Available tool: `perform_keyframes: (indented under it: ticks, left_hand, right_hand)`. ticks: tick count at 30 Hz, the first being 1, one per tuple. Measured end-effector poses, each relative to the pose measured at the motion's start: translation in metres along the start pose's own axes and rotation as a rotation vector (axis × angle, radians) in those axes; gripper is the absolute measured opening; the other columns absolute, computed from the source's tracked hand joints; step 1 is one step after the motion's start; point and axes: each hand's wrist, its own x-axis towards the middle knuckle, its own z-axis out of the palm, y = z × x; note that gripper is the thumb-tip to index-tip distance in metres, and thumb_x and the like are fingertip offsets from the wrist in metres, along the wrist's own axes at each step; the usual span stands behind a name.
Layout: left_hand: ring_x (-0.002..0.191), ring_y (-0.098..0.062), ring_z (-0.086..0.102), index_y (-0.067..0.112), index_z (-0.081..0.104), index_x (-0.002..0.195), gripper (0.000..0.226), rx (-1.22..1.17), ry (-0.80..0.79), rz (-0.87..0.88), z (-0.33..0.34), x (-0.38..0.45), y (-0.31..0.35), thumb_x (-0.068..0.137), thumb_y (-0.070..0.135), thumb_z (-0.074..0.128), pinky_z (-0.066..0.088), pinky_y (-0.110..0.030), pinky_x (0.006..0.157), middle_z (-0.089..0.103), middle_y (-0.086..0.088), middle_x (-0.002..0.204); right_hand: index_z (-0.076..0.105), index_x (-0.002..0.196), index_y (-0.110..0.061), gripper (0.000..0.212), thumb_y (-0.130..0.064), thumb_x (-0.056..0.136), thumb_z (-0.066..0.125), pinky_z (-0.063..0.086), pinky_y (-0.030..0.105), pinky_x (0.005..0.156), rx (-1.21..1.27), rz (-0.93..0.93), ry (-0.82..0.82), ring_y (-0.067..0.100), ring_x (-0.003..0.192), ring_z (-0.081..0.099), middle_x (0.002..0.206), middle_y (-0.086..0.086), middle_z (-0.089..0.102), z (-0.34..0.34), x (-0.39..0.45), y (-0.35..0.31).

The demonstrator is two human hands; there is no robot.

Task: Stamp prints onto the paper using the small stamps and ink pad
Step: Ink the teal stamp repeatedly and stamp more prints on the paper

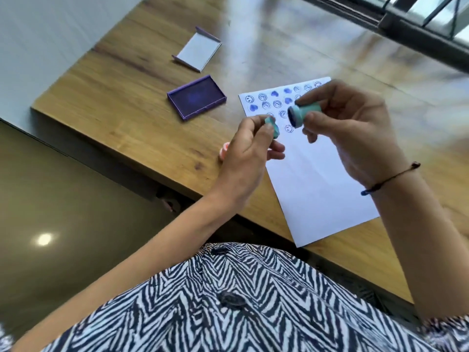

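A white paper (314,179) lies on the wooden table (121,97), its far end covered with several blue stamped faces and hearts. My right hand (355,133) holds a teal stamp (303,113) above the paper, with its inked face turned to the left. My left hand (246,151) pinches a small teal cap (94,126) just left of the stamp, apart from it. The open purple ink pad (196,97) sits on the table to the left of the paper. A pink stamp (223,150) peeks out behind my left hand.
The ink pad's lid (198,50) lies upside down farther back on the table. The table's near edge runs diagonally close to my body, with dark floor (63,199) to the left. A dark window frame (406,24) crosses the top right.
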Motion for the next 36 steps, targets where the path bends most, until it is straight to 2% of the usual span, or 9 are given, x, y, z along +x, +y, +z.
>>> perform_keyframes:
  ticks: [4, 9, 16, 20, 22, 25, 28, 31, 36]
  left_hand:
    - [0.071, -0.016, 0.058, 0.018, 0.053, 0.095, 0.01, 0.044, 0.01, 0.011, 0.0, 0.002, 0.003, 0.093, 0.017, 0.043, 0.049, -0.037, 0.08, 0.059, -0.001, 0.08]
    - [0.073, -0.014, 0.059, 0.02, 0.054, 0.092, 0.013, 0.084, -0.028, 0.039, -0.004, 0.003, 0.006, 0.093, 0.013, 0.043, 0.051, -0.029, 0.076, 0.061, 0.0, 0.084]
    - [0.073, -0.014, 0.062, 0.013, 0.057, 0.096, 0.012, 0.207, -0.025, 0.087, -0.01, 0.003, 0.01, 0.09, 0.008, 0.048, 0.053, -0.031, 0.078, 0.062, 0.001, 0.084]
    - [0.062, -0.003, 0.061, 0.012, 0.057, 0.095, 0.013, 0.279, 0.028, 0.109, -0.018, 0.005, 0.017, 0.091, 0.006, 0.047, 0.046, -0.012, 0.057, 0.062, 0.001, 0.076]
    - [0.061, -0.003, 0.059, 0.008, 0.059, 0.096, 0.013, 0.376, 0.053, 0.122, -0.026, 0.011, 0.028, 0.09, 0.006, 0.047, 0.046, -0.014, 0.051, 0.062, -0.002, 0.074]
    - [0.086, -0.024, 0.062, 0.004, 0.061, 0.102, 0.019, 0.828, 0.119, 0.154, -0.045, 0.035, 0.042, 0.088, 0.007, 0.049, 0.05, -0.035, 0.078, 0.065, -0.014, 0.093]
    - [0.106, -0.032, 0.055, 0.002, 0.06, 0.108, 0.025, 1.099, 0.241, 0.146, -0.066, 0.053, 0.047, 0.087, 0.006, 0.048, 0.037, -0.033, 0.089, 0.058, -0.02, 0.115]
    - [0.11, -0.033, 0.053, 0.006, 0.058, 0.114, 0.031, 1.156, 0.328, 0.101, -0.088, 0.056, 0.043, 0.085, 0.006, 0.048, 0.032, -0.029, 0.09, 0.057, -0.019, 0.121]
    - [0.107, -0.03, 0.057, 0.008, 0.06, 0.113, 0.032, 1.077, 0.369, 0.073, -0.1, 0.052, 0.033, 0.084, 0.003, 0.049, 0.04, -0.03, 0.095, 0.059, -0.016, 0.118]
  right_hand:
    - [0.063, 0.078, -0.021, 0.023, 0.001, 0.071, 0.06, 0.049, 0.022, 0.053, -0.076, -0.006, -0.008, 0.009, 0.057, 0.056, 0.07, 0.0, 0.064, 0.008, -0.002, -0.001]
    - [0.064, 0.078, -0.026, 0.022, -0.006, 0.07, 0.062, 0.049, 0.028, 0.055, -0.174, 0.001, 0.042, 0.008, 0.059, 0.059, 0.072, -0.004, 0.065, 0.012, -0.004, 0.006]
    - [0.064, 0.078, -0.027, 0.022, -0.006, 0.071, 0.063, 0.05, 0.032, 0.056, -0.216, -0.017, 0.038, 0.013, 0.061, 0.059, 0.074, -0.001, 0.065, 0.018, -0.001, 0.006]
    - [0.062, 0.077, -0.026, 0.019, -0.009, 0.07, 0.062, 0.049, 0.028, 0.054, -0.315, -0.066, 0.062, 0.014, 0.06, 0.057, 0.07, -0.005, 0.062, 0.033, 0.004, 0.003]
    - [0.063, 0.079, -0.022, 0.015, -0.009, 0.07, 0.063, 0.048, 0.029, 0.054, -0.365, -0.066, 0.054, 0.016, 0.058, 0.056, 0.065, -0.005, 0.059, 0.039, 0.015, -0.002]
    - [0.067, 0.082, -0.011, 0.014, -0.003, 0.072, 0.063, 0.04, 0.02, 0.053, -0.626, -0.097, -0.055, 0.009, 0.053, 0.049, 0.057, -0.008, 0.054, 0.056, 0.051, -0.003]
    - [0.066, 0.088, -0.007, 0.017, -0.003, 0.073, 0.058, 0.042, 0.03, 0.064, -0.939, -0.165, -0.233, 0.029, 0.08, 0.059, 0.083, 0.012, 0.068, 0.082, 0.091, 0.003]
    - [0.06, 0.092, 0.0, 0.02, 0.002, 0.073, 0.055, 0.034, 0.031, 0.062, -1.17, -0.154, -0.344, 0.038, 0.092, 0.058, 0.101, 0.025, 0.063, 0.096, 0.108, 0.017]
    - [0.053, 0.089, -0.001, 0.011, 0.001, 0.079, 0.049, 0.033, 0.034, 0.063, -1.327, -0.13, -0.431, 0.041, 0.093, 0.058, 0.104, 0.027, 0.059, 0.101, 0.099, 0.032]
